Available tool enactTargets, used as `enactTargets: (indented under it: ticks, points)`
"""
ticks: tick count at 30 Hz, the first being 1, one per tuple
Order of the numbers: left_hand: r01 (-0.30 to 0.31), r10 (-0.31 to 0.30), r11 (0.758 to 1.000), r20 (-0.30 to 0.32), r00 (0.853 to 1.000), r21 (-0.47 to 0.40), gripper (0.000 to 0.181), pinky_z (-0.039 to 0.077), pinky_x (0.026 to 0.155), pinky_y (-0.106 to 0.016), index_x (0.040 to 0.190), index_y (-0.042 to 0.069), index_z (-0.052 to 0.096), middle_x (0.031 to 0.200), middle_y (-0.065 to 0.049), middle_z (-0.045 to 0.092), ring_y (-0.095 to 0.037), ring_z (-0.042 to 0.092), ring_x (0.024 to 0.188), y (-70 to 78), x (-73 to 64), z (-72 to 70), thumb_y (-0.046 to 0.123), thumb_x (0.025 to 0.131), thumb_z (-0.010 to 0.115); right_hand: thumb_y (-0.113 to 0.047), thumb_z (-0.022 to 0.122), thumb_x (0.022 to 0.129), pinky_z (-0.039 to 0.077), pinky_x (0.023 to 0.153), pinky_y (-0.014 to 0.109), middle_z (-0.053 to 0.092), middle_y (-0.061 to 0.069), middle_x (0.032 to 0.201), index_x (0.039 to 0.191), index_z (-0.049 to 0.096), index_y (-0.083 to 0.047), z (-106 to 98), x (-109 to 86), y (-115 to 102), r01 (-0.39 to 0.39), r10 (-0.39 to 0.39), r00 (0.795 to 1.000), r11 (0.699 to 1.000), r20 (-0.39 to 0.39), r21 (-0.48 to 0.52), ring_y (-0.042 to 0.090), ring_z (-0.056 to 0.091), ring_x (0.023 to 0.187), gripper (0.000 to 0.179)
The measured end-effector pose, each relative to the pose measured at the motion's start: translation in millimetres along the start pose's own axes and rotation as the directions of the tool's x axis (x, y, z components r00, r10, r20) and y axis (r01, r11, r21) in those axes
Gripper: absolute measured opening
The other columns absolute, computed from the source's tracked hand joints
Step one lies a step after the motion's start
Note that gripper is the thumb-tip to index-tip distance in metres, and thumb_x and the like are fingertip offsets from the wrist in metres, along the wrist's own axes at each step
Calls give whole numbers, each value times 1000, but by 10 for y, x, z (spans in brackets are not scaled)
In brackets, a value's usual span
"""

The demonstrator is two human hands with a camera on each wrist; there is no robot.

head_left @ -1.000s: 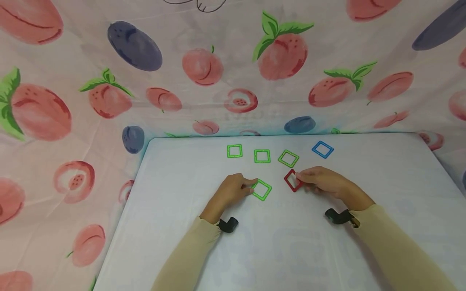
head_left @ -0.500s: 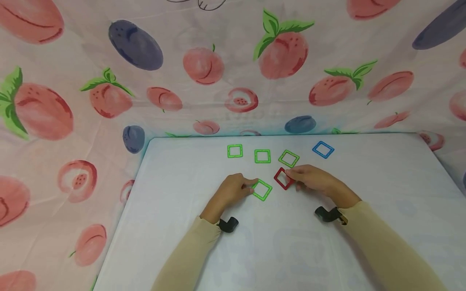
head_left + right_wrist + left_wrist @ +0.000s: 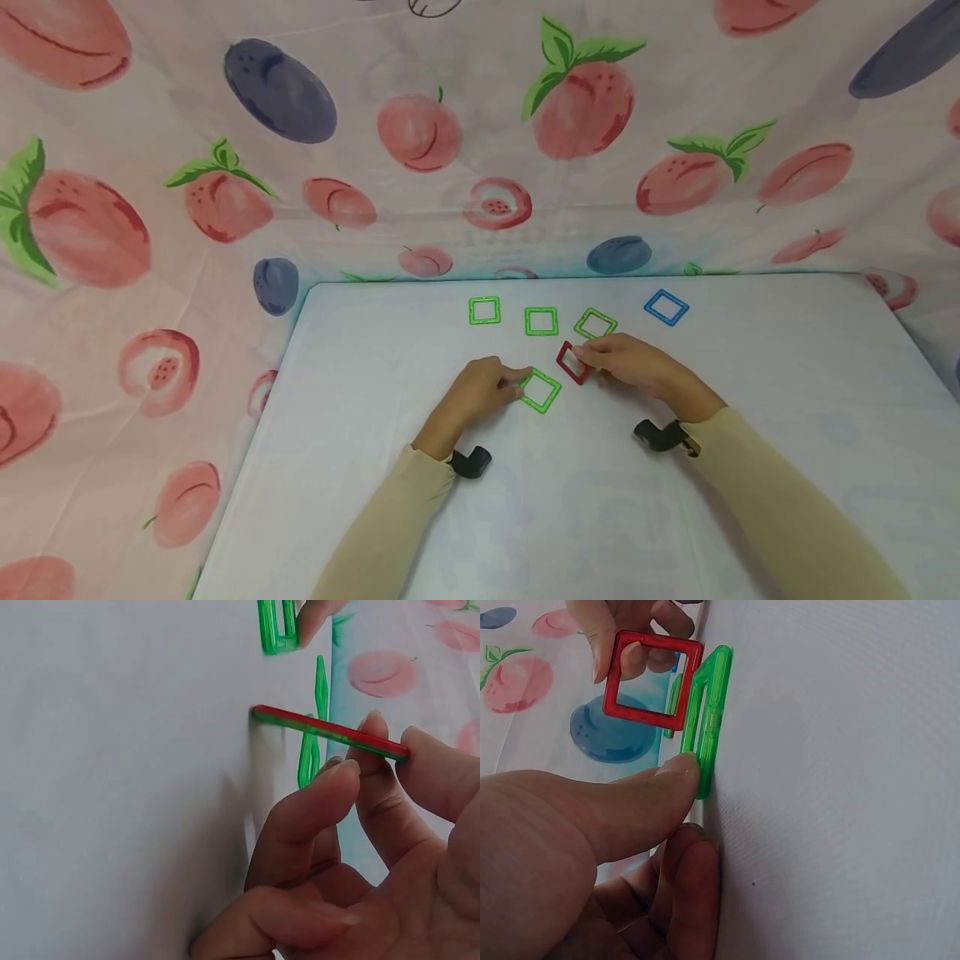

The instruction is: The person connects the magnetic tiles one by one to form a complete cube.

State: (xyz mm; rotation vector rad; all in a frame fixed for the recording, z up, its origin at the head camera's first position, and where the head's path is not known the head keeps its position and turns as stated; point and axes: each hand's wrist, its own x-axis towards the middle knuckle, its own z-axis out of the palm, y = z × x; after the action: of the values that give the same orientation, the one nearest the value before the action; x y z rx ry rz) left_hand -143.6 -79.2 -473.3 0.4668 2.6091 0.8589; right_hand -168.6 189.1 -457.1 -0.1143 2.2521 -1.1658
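My left hand pinches a corner of a green square magnetic tile, an open frame, between thumb and index finger. In the left wrist view that green tile appears edge-on close over the white surface. My right hand holds a red square magnetic tile by one side with thumb and fingers. From the right wrist the red tile appears as a thin bar, red along its upper side and green along its lower. It is tilted up, just beyond and to the right of the left hand's tile, a small gap between them.
At the back of the white table lie three green square frames, at left, middle and right, the last partly behind the right hand. A blue square frame lies farther right. A fruit-print cloth hangs behind.
My right hand has moved left with the red tile, bringing it nearer the green one, and the tile has tilted slightly. The left hand stays in place.
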Motion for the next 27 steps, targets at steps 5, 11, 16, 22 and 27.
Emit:
enactTargets:
  ticks: [5, 11, 16, 22, 27]
  points:
    - [-5, 5, 1000, 2, 1000, 13, 36, 35, 62, -24, 132, 27, 68, 75, 0, 57, -12, 39, 68, -2, 6, 0, 21, 97, 72, -43, 55, 105, 39, 80, 38, 59, 10, 93, 105, 68, -6, 38, 19, -56, 33, -33, 999, 999, 1, -31, 25, 54, 94, 39]
    - [-13, 13, 1000, 7, 1000, 15, 36, 35, 63, -24, 133, 27, 68, 75, -1, 57, -12, 39, 69, 0, 5, -4, 21, 97, 72, -45, 53, 106, 40, 81, 38, 60, 9, 96, 107, 68, -8, 85, 58, -105, 35, -35, 999, 998, 0, -45, 25, 56, 91, 41]
    - [-11, 11, 1000, 7, 1000, 9, 36, 35, 64, -25, 132, 27, 68, 75, -1, 57, -12, 39, 69, -2, 7, -7, 21, 97, 72, -43, 51, 107, 38, 80, 39, 60, 10, 85, 98, 67, -7, 115, 104, -155, 49, -49, 999, 995, 7, -84, 25, 53, 96, 40]
    - [-1, 1, 1000, 9, 1000, 8, 36, 37, 64, -26, 132, 28, 68, 75, -1, 58, -12, 40, 70, -7, 12, -2, 22, 97, 72, -41, 52, 107, 37, 81, 39, 59, 10, 90, 98, 68, -6, 120, 154, -167, 68, -67, 998, 996, 18, -62, 26, 52, 96, 40]
    - [-9, 9, 1000, 12, 1000, 15, 36, 36, 64, -25, 133, 28, 68, 74, -1, 57, -12, 40, 70, -14, 21, 0, 21, 97, 71, -43, 52, 107, 37, 80, 38, 57, 8, 95, 105, 70, -6, 98, 160, -151, 46, -45, 999, 999, 21, -27, 25, 49, 95, 40]
